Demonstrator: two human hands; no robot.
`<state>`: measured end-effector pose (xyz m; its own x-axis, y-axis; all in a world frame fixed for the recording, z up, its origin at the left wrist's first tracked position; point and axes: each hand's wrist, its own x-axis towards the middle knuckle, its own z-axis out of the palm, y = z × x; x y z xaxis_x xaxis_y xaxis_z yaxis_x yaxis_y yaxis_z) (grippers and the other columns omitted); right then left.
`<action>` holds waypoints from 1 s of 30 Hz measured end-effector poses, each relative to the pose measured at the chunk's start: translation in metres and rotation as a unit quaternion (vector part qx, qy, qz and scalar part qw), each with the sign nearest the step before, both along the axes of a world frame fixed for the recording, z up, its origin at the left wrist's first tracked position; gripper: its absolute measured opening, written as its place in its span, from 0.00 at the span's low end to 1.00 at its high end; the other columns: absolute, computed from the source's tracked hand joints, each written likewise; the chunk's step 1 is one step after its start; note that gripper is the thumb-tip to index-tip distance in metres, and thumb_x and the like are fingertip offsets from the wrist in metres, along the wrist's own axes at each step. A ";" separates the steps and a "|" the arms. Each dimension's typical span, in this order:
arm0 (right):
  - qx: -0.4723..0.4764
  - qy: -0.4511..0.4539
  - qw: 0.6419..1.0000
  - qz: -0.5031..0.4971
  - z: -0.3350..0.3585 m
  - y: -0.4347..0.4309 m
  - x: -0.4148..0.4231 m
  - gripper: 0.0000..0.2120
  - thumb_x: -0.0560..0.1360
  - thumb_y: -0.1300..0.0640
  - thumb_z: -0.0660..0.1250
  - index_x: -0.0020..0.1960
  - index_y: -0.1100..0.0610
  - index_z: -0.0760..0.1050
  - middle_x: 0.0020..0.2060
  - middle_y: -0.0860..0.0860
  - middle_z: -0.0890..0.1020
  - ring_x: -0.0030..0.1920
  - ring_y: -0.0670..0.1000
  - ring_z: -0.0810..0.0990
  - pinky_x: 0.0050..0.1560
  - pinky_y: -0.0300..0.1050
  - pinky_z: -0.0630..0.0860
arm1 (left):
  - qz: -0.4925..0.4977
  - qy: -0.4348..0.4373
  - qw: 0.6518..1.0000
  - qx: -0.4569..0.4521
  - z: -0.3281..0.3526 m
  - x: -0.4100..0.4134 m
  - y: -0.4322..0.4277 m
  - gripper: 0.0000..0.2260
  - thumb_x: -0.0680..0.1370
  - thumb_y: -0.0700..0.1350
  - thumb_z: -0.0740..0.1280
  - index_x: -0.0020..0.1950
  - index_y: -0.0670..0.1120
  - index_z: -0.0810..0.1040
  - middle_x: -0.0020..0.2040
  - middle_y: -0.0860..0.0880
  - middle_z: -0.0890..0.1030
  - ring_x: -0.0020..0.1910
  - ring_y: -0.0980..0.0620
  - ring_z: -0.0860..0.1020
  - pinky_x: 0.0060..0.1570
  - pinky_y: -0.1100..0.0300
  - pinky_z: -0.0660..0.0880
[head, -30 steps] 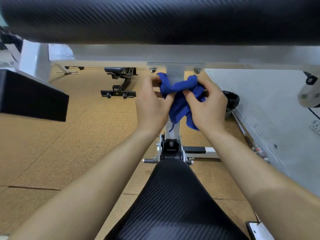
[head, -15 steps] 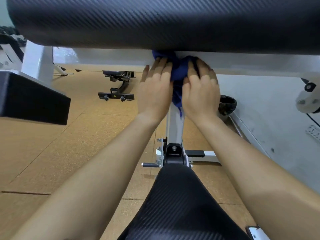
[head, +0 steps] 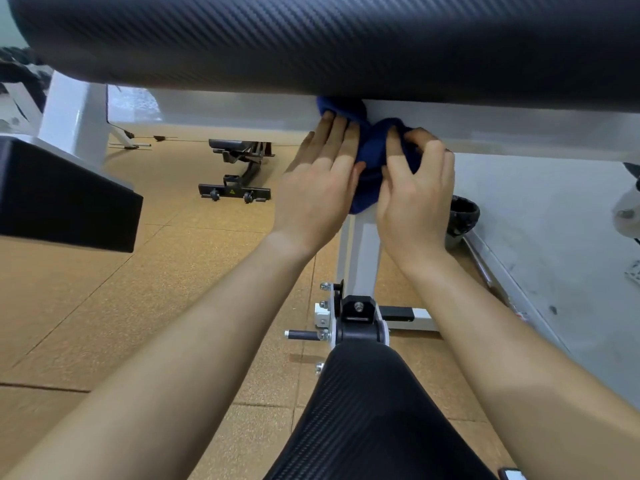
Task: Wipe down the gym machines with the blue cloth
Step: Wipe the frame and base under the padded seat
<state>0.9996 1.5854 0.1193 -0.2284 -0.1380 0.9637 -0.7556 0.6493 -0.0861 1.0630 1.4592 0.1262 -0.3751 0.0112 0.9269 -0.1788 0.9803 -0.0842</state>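
Brown floor tiles (head: 104, 306) ran across the gym, and a black bench (head: 235, 168) stood far off on them. Up close was the machine being cleaned. It had a big black pad (head: 346, 39) across the top, a white bar (head: 519, 129) right under the pad, and a white post (head: 360, 247) going down to a black seat (head: 367, 410).

The blue cloth (head: 370, 147) was bunched up where the post met the bar, just under the pad. The left hand (head: 318, 181) lay flat with its fingers straight and close together, pressing the left side of the cloth against the frame. The right hand (head: 415, 188) had its fingers curled and was pinching the right side of the cloth.

It looked like the step in hand was wiping the white frame at that join. Next, the hands would likely need to slide the cloth along the bar or down the post. They would need to keep pressing so the cloth did not slip off and fall.
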 end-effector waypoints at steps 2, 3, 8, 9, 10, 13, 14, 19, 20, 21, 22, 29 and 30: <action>0.028 0.034 0.999 0.031 -0.002 -0.009 0.006 0.20 0.81 0.62 0.59 0.73 0.63 0.71 0.65 0.63 0.76 0.63 0.63 0.75 0.64 0.56 0.74 | 0.011 0.007 1.000 -0.003 -0.002 0.001 -0.010 0.20 0.83 0.46 0.59 0.72 0.38 0.71 0.70 0.37 0.75 0.71 0.42 0.72 0.70 0.49 0.68; 0.056 0.037 0.997 0.034 -0.003 -0.015 0.011 0.22 0.82 0.60 0.57 0.75 0.63 0.68 0.69 0.64 0.74 0.68 0.64 0.73 0.70 0.56 0.70 | 0.015 0.009 1.000 -0.002 -0.003 0.003 -0.016 0.20 0.83 0.45 0.60 0.73 0.38 0.71 0.70 0.38 0.75 0.72 0.43 0.72 0.71 0.49 0.68; 0.203 0.009 0.979 0.025 0.002 -0.050 0.030 0.34 0.76 0.53 0.61 0.80 0.59 0.58 0.78 0.62 0.60 0.78 0.63 0.59 0.77 0.56 0.56 | 0.054 0.029 0.998 0.009 -0.006 0.027 -0.060 0.20 0.81 0.39 0.62 0.73 0.39 0.71 0.71 0.40 0.75 0.72 0.44 0.71 0.72 0.49 0.66; 0.215 0.009 0.976 0.027 0.003 -0.059 0.034 0.36 0.75 0.53 0.61 0.80 0.59 0.57 0.79 0.61 0.59 0.79 0.62 0.58 0.78 0.56 0.54 | 0.057 0.024 0.998 0.014 -0.005 0.033 -0.070 0.19 0.82 0.40 0.61 0.73 0.40 0.71 0.71 0.40 0.74 0.73 0.45 0.71 0.73 0.48 0.66; 0.218 0.010 0.975 0.029 0.005 -0.069 0.038 0.37 0.74 0.52 0.61 0.80 0.59 0.57 0.79 0.60 0.59 0.79 0.61 0.57 0.79 0.56 0.52 | 0.057 0.021 0.998 0.020 -0.005 0.038 -0.080 0.19 0.82 0.41 0.60 0.74 0.40 0.70 0.72 0.40 0.74 0.73 0.45 0.70 0.74 0.47 0.66; 0.226 0.018 0.973 0.043 0.009 -0.104 0.054 0.39 0.72 0.52 0.62 0.81 0.59 0.56 0.80 0.58 0.59 0.80 0.59 0.56 0.79 0.55 0.48 | 0.062 0.033 0.996 0.054 -0.003 0.057 -0.109 0.19 0.83 0.43 0.59 0.74 0.40 0.70 0.72 0.40 0.74 0.73 0.44 0.70 0.74 0.47 0.66; 0.232 0.021 0.971 0.051 0.011 -0.117 0.058 0.39 0.72 0.52 0.62 0.81 0.59 0.55 0.80 0.58 0.59 0.80 0.59 0.56 0.79 0.54 0.48 | 0.067 0.037 0.995 0.071 -0.003 0.063 -0.118 0.20 0.83 0.44 0.58 0.74 0.39 0.70 0.72 0.40 0.73 0.73 0.45 0.70 0.74 0.47 0.66; 0.268 0.055 0.959 0.076 0.026 -0.179 0.081 0.35 0.77 0.50 0.60 0.81 0.57 0.53 0.80 0.56 0.57 0.80 0.57 0.54 0.79 0.54 0.49 | 0.084 0.077 0.976 0.184 0.003 0.093 -0.159 0.21 0.84 0.47 0.53 0.75 0.44 0.69 0.72 0.45 0.74 0.70 0.47 0.73 0.64 0.49 0.74; 0.273 0.059 0.957 0.083 0.029 -0.189 0.085 0.34 0.78 0.51 0.58 0.81 0.57 0.53 0.81 0.55 0.56 0.80 0.57 0.54 0.79 0.54 0.49 | 0.072 0.092 0.972 0.206 0.005 0.097 -0.166 0.19 0.84 0.48 0.53 0.74 0.46 0.69 0.70 0.47 0.75 0.66 0.48 0.75 0.60 0.49 0.76; 0.279 0.062 0.954 0.090 0.032 -0.197 0.089 0.34 0.78 0.51 0.56 0.82 0.57 0.53 0.81 0.55 0.56 0.81 0.56 0.53 0.79 0.54 0.50 | 0.060 0.102 0.968 0.221 0.006 0.098 -0.171 0.18 0.84 0.49 0.53 0.73 0.48 0.70 0.68 0.50 0.76 0.63 0.49 0.77 0.56 0.49 0.77; 0.283 0.065 0.952 0.096 0.034 -0.203 0.091 0.33 0.79 0.51 0.57 0.82 0.57 0.52 0.81 0.55 0.56 0.81 0.56 0.53 0.79 0.54 0.50 | 0.051 0.105 0.967 0.229 0.007 0.099 -0.175 0.18 0.84 0.50 0.53 0.72 0.49 0.70 0.67 0.50 0.76 0.62 0.50 0.77 0.55 0.49 0.77; 0.291 0.076 0.953 0.041 0.023 -0.172 0.067 0.39 0.74 0.55 0.64 0.82 0.56 0.53 0.81 0.55 0.56 0.80 0.58 0.55 0.78 0.56 0.54 | 0.080 0.015 0.988 0.135 0.002 0.100 -0.173 0.23 0.84 0.45 0.56 0.78 0.39 0.63 0.76 0.39 0.67 0.76 0.42 0.65 0.70 0.50 0.68; 0.296 0.075 0.951 0.041 0.025 -0.174 0.069 0.40 0.74 0.55 0.65 0.82 0.56 0.52 0.81 0.55 0.55 0.80 0.58 0.54 0.79 0.56 0.53 | 0.079 0.015 0.987 0.136 0.005 0.103 -0.176 0.22 0.84 0.45 0.56 0.78 0.40 0.64 0.75 0.40 0.69 0.75 0.43 0.67 0.69 0.49 0.70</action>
<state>1.0681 1.4115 0.1443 -0.0595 -0.6779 0.7327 -0.7808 0.4889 0.3889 1.1662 1.2831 0.1310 -0.3245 -0.2955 0.8985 -0.3299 0.9256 0.1853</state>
